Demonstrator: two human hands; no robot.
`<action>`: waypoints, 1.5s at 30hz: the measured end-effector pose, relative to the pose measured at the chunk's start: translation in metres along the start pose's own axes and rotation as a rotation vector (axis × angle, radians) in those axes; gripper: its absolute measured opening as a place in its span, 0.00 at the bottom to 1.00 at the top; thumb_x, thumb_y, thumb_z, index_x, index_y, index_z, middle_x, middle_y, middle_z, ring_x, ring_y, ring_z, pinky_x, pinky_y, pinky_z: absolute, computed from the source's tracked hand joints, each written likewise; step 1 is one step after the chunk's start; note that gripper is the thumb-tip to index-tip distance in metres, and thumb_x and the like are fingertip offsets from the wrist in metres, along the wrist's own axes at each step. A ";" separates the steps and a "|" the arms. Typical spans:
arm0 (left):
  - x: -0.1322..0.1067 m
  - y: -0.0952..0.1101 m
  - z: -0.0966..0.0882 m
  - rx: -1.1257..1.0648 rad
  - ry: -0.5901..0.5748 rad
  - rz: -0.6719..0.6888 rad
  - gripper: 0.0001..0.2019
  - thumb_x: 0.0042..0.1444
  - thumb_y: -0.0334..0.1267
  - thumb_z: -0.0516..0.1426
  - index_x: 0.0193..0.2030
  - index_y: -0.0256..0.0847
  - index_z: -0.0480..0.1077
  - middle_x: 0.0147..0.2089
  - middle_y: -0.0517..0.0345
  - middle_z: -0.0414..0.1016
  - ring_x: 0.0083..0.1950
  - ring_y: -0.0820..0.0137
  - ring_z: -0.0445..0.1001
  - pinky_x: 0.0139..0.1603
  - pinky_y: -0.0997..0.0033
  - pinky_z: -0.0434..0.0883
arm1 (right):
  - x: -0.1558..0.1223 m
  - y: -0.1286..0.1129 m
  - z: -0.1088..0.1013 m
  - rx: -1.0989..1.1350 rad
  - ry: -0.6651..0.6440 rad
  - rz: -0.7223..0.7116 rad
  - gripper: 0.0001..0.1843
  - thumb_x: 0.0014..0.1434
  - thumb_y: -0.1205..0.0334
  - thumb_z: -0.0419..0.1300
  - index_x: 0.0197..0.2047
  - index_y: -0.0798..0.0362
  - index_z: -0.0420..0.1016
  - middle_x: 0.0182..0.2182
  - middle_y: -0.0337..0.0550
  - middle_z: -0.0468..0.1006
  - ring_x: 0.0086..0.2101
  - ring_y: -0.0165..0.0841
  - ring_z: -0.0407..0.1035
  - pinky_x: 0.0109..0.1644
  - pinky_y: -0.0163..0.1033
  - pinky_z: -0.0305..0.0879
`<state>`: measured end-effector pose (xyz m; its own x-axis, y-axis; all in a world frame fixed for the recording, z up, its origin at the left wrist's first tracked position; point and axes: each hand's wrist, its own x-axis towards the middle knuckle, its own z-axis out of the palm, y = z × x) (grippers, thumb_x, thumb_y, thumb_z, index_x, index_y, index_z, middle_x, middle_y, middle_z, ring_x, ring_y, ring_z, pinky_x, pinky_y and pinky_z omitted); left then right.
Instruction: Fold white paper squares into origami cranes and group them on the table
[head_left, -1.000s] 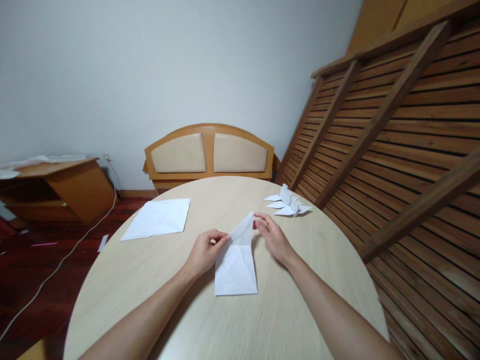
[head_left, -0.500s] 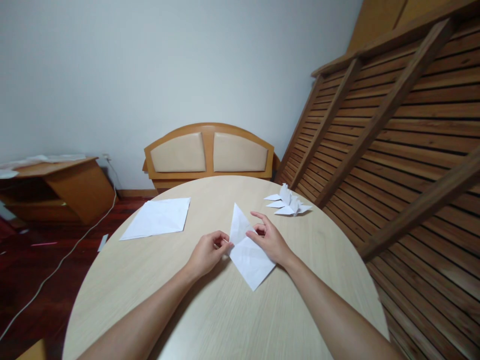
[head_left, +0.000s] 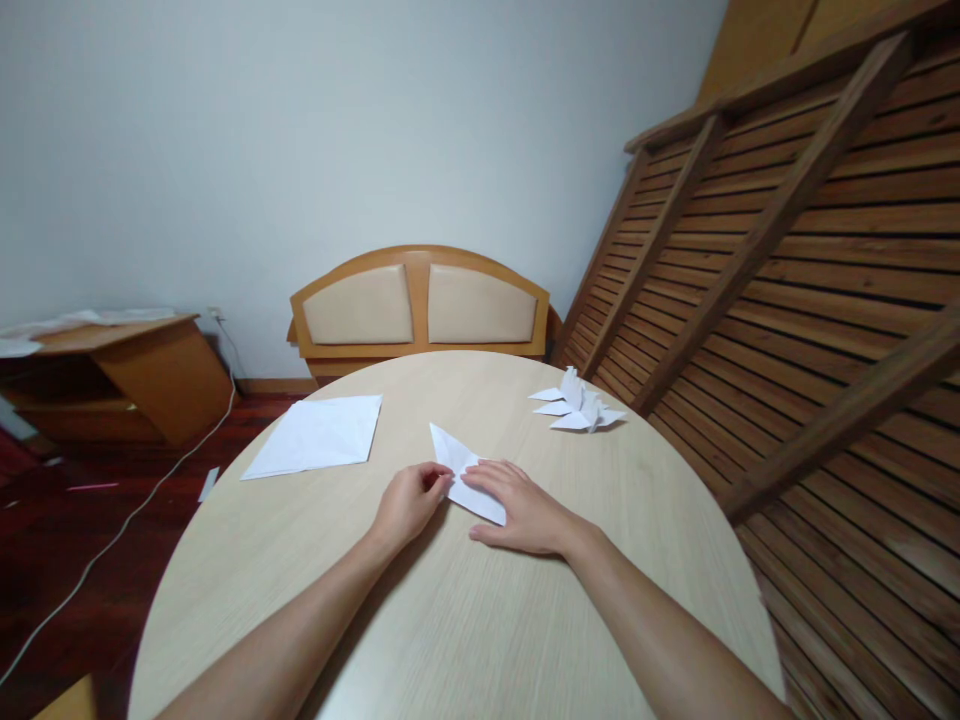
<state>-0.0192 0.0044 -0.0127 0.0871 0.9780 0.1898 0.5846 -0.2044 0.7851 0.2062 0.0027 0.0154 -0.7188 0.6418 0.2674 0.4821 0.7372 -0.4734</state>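
A folded white sheet of paper (head_left: 481,502) lies on the round table (head_left: 420,620) between my hands, one pointed end aimed up and left. My left hand (head_left: 415,500) pinches its left edge between thumb and fingertips. Spread over its right part is my right hand (head_left: 521,508), fingers stretched out flat and pressing on the paper, thumb apart near the table surface. The right hand covers part of the sheet, so its full outline is hidden.
A stack of white paper (head_left: 315,437) lies at the table's left. Several folded paper figures (head_left: 576,402) stand at the back right. Beyond the table are a padded headboard (head_left: 420,300), a slatted wooden frame (head_left: 795,250) leaning right, and a low wooden desk (head_left: 161,375) at left.
The paper went from a kite shape pointing away to a smaller, turned shape pointing up-left. My right hand moved lower and flattened onto it; my left hand shifted slightly left, still pinching.
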 end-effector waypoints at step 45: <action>-0.009 0.002 -0.022 0.622 -0.272 0.189 0.32 0.64 0.56 0.50 0.71 0.45 0.57 0.75 0.47 0.49 0.75 0.50 0.45 0.71 0.42 0.48 | 0.002 0.013 -0.007 0.082 0.131 0.146 0.09 0.65 0.57 0.58 0.41 0.51 0.77 0.38 0.43 0.81 0.39 0.36 0.73 0.45 0.40 0.66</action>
<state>-0.0367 -0.0058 0.0003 0.3837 0.9207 0.0715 0.8853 -0.3888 0.2549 0.2148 0.0152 0.0153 -0.5701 0.7666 0.2955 0.5299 0.6179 -0.5808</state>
